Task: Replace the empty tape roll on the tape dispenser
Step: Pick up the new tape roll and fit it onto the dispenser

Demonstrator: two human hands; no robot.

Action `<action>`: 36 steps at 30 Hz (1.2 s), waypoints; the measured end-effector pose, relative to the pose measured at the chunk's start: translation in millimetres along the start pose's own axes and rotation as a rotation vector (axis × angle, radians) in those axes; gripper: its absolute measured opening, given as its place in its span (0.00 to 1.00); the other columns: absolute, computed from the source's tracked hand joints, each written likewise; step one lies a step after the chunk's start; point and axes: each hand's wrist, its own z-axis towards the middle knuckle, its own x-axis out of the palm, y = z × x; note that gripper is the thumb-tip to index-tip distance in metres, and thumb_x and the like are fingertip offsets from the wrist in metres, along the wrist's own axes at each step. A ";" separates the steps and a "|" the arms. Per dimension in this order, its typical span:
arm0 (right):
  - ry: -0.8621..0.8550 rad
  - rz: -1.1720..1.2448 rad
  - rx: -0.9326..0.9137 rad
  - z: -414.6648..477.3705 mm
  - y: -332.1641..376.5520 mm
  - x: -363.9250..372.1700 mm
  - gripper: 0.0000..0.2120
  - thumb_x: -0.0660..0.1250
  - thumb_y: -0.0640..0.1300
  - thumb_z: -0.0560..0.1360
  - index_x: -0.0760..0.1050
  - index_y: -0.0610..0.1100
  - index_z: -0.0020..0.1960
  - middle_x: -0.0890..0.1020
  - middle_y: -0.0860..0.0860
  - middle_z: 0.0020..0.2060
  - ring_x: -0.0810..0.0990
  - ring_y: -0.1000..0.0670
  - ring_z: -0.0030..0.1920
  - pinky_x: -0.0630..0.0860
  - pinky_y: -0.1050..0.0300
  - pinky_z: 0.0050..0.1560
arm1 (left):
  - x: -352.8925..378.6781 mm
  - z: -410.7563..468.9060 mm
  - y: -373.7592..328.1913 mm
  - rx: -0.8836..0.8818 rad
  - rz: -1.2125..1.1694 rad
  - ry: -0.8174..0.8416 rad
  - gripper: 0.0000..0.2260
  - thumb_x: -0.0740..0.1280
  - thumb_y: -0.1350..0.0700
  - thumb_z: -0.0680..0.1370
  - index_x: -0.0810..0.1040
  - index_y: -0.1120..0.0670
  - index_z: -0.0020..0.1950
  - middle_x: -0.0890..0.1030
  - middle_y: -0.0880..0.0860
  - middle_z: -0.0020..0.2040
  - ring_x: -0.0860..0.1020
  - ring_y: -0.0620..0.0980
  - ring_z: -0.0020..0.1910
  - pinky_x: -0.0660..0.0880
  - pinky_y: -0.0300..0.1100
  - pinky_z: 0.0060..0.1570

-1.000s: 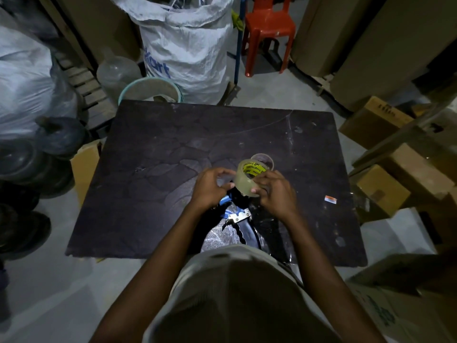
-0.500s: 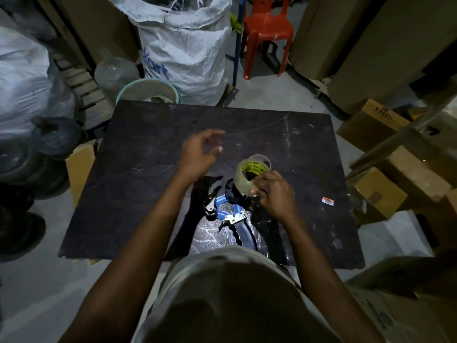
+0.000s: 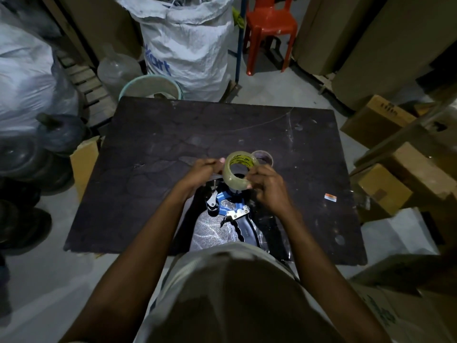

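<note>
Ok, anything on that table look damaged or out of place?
The dark table is scratched and cracked, and a small orange-and-white scrap lies loose to the right. The tape dispenser rests on crinkled plastic film.

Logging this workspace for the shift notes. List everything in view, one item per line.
tape roll: 1, clear with yellow core label, held above the dispenser
empty core: 1, pale, on the table behind the roll
tape dispenser: 1, blue and black, table near edge
table: 1, dark
sticker: 1, orange-white, table right
chair: 1, red, far
sack: 1, white, far
cardboard boxes: several, brown, right
left hand: at the roll's left side
right hand: holding the roll
</note>
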 end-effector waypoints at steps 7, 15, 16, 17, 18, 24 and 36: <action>0.016 -0.011 -0.017 1.9 3.7 -2.6 0.13 0.74 0.33 0.72 0.85 0.38 0.56 0.81 0.46 0.62 0.76 0.45 0.66 0.80 0.47 0.62 | 1.7 1.4 2.4 -0.034 -0.150 0.001 0.18 0.72 0.43 0.77 0.84 0.56 0.58 0.86 0.51 0.46 0.82 0.46 0.44 0.76 0.37 0.43; 0.008 0.622 0.486 6.7 13.9 -5.0 0.33 0.74 0.32 0.74 0.68 0.44 0.75 0.75 0.57 0.63 0.79 0.65 0.58 0.80 0.67 0.55 | 9.7 5.7 14.7 -0.054 -0.262 -0.071 0.13 0.73 0.52 0.78 0.84 0.61 0.55 0.87 0.48 0.39 0.85 0.45 0.41 0.80 0.36 0.38; 0.034 0.710 0.588 7.4 15.7 -2.4 0.32 0.73 0.33 0.76 0.65 0.46 0.77 0.77 0.59 0.60 0.81 0.61 0.55 0.82 0.63 0.52 | 11.6 4.3 16.3 -0.050 -0.235 -0.068 0.13 0.72 0.52 0.78 0.84 0.61 0.55 0.87 0.47 0.38 0.84 0.43 0.39 0.77 0.34 0.35; 0.056 0.768 0.670 7.8 15.5 1.8 0.31 0.71 0.34 0.78 0.64 0.46 0.77 0.78 0.57 0.59 0.82 0.57 0.54 0.84 0.59 0.49 | 12.8 2.8 17.2 -0.044 -0.206 -0.067 0.12 0.72 0.52 0.79 0.84 0.60 0.55 0.87 0.48 0.40 0.84 0.44 0.39 0.75 0.33 0.35; 0.067 0.791 0.714 8.2 14.6 6.2 0.30 0.70 0.35 0.79 0.65 0.46 0.78 0.79 0.55 0.60 0.82 0.55 0.54 0.85 0.57 0.48 | 14.6 2.3 18.6 -0.033 -0.172 -0.071 0.12 0.72 0.52 0.78 0.85 0.59 0.55 0.86 0.49 0.42 0.83 0.44 0.40 0.75 0.34 0.36; 0.111 0.574 0.627 4.8 12.0 20.6 0.36 0.76 0.37 0.74 0.66 0.45 0.78 0.76 0.49 0.67 0.78 0.47 0.66 0.77 0.45 0.67 | 22.3 -0.1 25.1 0.002 0.001 -0.110 0.12 0.72 0.46 0.78 0.86 0.54 0.54 0.86 0.49 0.47 0.83 0.40 0.44 0.72 0.23 0.31; 0.178 0.432 0.543 2.2 -6.1 31.6 0.44 0.81 0.43 0.69 0.64 0.50 0.79 0.68 0.53 0.64 0.75 0.44 0.68 0.76 0.43 0.68 | 32.0 10.2 51.7 0.100 0.315 -0.170 0.25 0.61 0.30 0.74 0.78 0.50 0.34 0.78 0.48 0.29 0.77 0.50 0.34 0.77 0.61 0.56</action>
